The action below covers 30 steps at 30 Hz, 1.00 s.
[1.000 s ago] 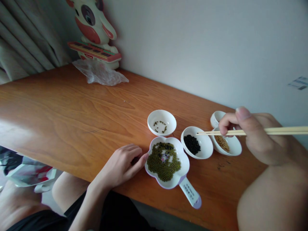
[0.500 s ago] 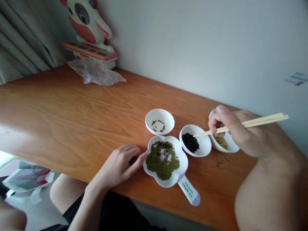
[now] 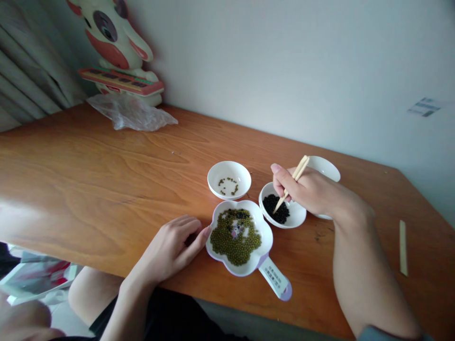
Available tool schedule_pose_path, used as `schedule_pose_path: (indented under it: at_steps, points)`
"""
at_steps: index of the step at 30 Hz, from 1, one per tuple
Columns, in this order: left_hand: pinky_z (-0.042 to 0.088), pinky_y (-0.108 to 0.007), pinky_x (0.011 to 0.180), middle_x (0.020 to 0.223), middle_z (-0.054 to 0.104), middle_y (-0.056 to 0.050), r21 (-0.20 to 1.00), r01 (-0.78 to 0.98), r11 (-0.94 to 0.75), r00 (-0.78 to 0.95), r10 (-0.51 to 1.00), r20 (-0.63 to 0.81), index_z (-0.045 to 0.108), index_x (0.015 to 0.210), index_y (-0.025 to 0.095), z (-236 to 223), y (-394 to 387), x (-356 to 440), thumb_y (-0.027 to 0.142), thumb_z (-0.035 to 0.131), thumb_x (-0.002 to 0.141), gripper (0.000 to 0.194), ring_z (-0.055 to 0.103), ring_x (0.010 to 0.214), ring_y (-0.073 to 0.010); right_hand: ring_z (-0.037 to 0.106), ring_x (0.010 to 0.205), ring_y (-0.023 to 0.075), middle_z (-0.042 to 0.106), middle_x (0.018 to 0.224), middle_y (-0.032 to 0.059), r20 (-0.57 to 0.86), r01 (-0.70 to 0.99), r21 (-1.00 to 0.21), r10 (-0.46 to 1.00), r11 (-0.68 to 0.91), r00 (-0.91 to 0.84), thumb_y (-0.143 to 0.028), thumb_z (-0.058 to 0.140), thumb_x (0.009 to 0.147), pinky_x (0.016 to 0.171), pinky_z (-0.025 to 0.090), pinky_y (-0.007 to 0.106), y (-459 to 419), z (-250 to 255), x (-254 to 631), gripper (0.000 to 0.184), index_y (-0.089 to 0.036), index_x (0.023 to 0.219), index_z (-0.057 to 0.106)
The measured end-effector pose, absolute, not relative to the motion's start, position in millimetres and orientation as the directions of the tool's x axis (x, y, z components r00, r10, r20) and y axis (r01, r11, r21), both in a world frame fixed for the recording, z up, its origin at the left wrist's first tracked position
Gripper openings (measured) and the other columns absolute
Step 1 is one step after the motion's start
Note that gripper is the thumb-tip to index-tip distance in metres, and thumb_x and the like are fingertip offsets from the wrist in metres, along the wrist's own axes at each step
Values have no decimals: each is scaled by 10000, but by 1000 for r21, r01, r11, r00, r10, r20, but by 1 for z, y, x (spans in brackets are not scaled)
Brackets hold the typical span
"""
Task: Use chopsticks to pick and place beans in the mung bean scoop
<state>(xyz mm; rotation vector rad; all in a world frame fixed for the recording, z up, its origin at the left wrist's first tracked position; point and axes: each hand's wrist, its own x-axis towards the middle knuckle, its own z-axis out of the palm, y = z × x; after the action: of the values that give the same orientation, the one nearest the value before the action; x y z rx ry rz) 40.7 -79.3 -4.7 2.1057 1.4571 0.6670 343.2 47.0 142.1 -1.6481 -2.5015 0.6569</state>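
Note:
My right hand (image 3: 313,192) is closed round a pair of wooden chopsticks (image 3: 292,182), whose tips dip into a small white bowl of black beans (image 3: 282,211). My left hand (image 3: 170,248) lies on the wooden table (image 3: 106,166) with loosely curled fingers, fingertips touching the rim of a flower-shaped white dish (image 3: 240,237) heaped with green mung beans; its handle points toward me. Behind it stands a small white bowl (image 3: 229,179) with a few green beans. Another white bowl (image 3: 323,168) is partly hidden behind my right hand.
A crumpled clear plastic bag (image 3: 131,113) and a cartoon cow toy (image 3: 110,47) stand at the table's far left by a curtain. A wooden stick (image 3: 403,247) lies near the right edge. A wall runs along the back.
My right hand has come down and left, swinging the chopsticks from level to tip-down in the black beans. The left hand has stayed at the dish.

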Motion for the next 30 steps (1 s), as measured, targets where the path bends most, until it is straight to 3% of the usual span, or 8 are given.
schedule_pose_path:
  at_steps: [9,17,22,27,30]
  points:
    - [417,-296,700,754,585,-2,655,683,-324,319,939,132,494,770,212,-3,-80,41,401,452,1156,432,569,699,-161,546,624,200,606,611,21,-60,891,-281,920,356,-387,-757,175,1084,663,341,382,50,142,343,772,-239,705,603]
    - [426,-303,697,761,595,-7,651,686,-325,319,938,133,505,777,214,-4,-81,40,391,462,1154,418,566,703,-164,595,626,194,667,659,18,-166,839,-395,869,374,-466,-791,215,1065,664,395,372,50,143,347,777,-238,713,633]
    - [422,-304,700,758,592,-6,653,685,-323,318,939,130,501,774,213,-4,-81,41,395,463,1152,422,564,702,-164,490,518,178,573,565,6,-181,934,-252,936,254,-304,-805,201,1053,582,329,373,49,146,349,776,-243,658,561]
    - [406,-308,699,758,586,-9,651,693,-310,312,943,118,489,772,214,-4,-81,40,411,456,1154,432,556,704,-168,554,580,189,623,622,14,-204,874,-353,885,333,-419,-819,205,1045,584,342,374,47,147,348,779,-244,700,602]
    - [401,-309,699,756,578,-10,648,695,-312,315,942,115,486,772,215,-4,-81,41,420,447,1158,439,551,706,-170,509,528,178,590,579,9,-202,906,-306,911,291,-360,-817,212,1046,567,329,378,47,147,349,771,-240,676,566]
